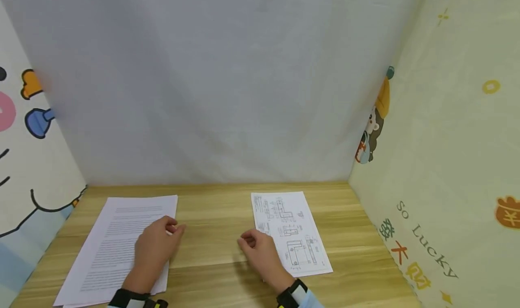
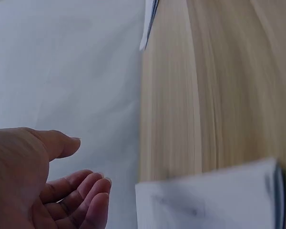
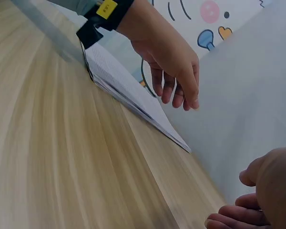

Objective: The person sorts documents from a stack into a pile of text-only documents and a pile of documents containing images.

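Note:
My left hand (image 1: pixel 157 242) hovers over the right side of a stack of printed text pages (image 1: pixel 115 235), its fingers loosely curled with nothing between them. In the right wrist view the pages (image 3: pixel 124 81) show as several layered sheets under that hand. On the right, my right hand (image 1: pixel 263 257) is held over the left edge of a sheet with technical drawings (image 1: pixel 302 226), covering a little of it. Its thumb and fingers are relaxed and hold nothing. The left wrist view shows the left palm (image 2: pixel 14 176) with thumb and fingertips apart.
Both papers lie on a wood-grain table (image 1: pixel 211 217), with bare wood between them. A pale grey cloth (image 1: pixel 227 86) stands behind its far edge. Side panels with cartoon prints rise at the left (image 1: pixel 36 177) and right (image 1: pixel 443 163). Dark straps (image 1: pixel 134 297) circle both wrists.

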Motion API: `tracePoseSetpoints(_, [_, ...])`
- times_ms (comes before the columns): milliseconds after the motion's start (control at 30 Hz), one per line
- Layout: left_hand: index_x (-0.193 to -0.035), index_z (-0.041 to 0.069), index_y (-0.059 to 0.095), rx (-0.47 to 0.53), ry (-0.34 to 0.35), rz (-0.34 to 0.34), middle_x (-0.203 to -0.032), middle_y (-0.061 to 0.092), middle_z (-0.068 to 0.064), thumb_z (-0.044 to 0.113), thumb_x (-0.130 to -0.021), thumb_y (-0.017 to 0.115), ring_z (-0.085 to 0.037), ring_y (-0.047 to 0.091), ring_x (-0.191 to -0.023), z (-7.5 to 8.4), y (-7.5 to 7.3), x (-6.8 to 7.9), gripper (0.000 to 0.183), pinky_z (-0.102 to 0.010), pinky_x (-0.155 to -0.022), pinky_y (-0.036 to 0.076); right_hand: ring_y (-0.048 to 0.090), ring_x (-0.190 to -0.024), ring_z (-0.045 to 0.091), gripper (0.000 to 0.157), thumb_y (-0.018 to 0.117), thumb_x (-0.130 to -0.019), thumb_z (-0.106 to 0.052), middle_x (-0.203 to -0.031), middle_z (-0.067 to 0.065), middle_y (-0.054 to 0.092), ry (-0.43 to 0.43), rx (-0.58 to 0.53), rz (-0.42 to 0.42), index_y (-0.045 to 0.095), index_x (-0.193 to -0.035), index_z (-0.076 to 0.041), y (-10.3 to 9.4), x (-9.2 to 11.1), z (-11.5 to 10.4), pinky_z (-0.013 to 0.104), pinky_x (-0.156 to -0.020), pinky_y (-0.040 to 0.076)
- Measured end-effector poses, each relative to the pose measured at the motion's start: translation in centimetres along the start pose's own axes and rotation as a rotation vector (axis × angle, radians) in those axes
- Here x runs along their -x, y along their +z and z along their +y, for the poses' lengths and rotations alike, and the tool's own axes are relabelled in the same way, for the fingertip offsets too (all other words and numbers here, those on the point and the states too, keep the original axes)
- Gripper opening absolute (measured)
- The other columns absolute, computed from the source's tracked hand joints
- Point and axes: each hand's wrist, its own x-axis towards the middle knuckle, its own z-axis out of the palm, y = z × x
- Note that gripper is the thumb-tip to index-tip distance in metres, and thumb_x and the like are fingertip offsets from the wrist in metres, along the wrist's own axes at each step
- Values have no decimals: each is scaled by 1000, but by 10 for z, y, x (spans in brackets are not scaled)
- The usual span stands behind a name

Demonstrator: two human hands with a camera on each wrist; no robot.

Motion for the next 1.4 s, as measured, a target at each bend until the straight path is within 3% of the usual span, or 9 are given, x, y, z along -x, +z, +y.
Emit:
tracePoseSetpoints(67, [-112,3,72,-41,-33,28,-93,74,-7,41,-94,72,-24,68,-79,-20,-15,-2,41,-41,-60,48,66,-77,4,22,71,-99,-25,-91,-3,74,4,-39,-61,76,-107,-5,17,-3,-11,24,-70,56])
tracePoseSetpoints(233, [-116,-4,68,-125,-190,26,-100,71,-19,37,-95,70,-33,65,-84,-64,-49,-3,47,-44,-61,47,64,-77,2,26,71,-98,-27,-89,-8,70,22,-128,-182,76,-110,-5,52,-5,-34,22,-69,54])
tracePoseSetpoints(433, [-125,-10,61,-158,-338,-56,-113,65,-29,37,-97,68,-42,61,-94,-111,-80,-1,55,-52,-72,47,64,-77,1,26,70,-98,-30,-90,-11,70,59,-202,-290,76,-110,-8,86,-9,-58,21,-66,54])
tracePoseSetpoints(567, [-130,-12,57,-175,-392,-87,-119,61,-33,38,-98,67,-45,58,-98,-130,-94,-3,60,-55,-76,47,64,-81,0,31,71,-98,-31,-94,-10,71,81,-199,-307,74,-115,-6,103,-17,-78,21,-68,54])
tracePoseSetpoints(733, [-137,-15,50,-202,-490,-115,-128,55,-36,38,-101,63,-50,54,-109,-143,-105,-5,66,-59,-82,47,63,-86,0,36,73,-96,-32,-98,-8,71,87,-190,-301,73,-119,-3,117,-24,-99,20,-71,53])
tracePoseSetpoints(900, [-140,-18,42,-230,-571,-163,-131,51,-40,40,-102,60,-51,54,-110,-154,-106,-4,71,-60,-85,48,63,-88,0,41,72,-96,-34,-101,-8,70,96,-194,-357,72,-122,-2,125,-24,-111,20,-71,54])
tracePoseSetpoints(1167, [-133,-22,49,-223,-548,-278,-127,55,-41,47,-98,64,-49,56,-101,-162,-99,-2,79,-63,-84,48,63,-88,0,45,72,-96,-37,-100,-6,71,120,-141,-411,73,-122,-1,134,-22,-117,20,-72,53])
tracePoseSetpoints(1400, [-133,-20,50,-200,-569,-255,-122,57,-38,34,-98,67,-45,55,-99,-156,-89,0,67,-59,-82,47,63,-88,0,44,72,-96,-37,-100,-5,73,140,-132,-429,72,-122,-1,138,-18,-114,21,-74,54])
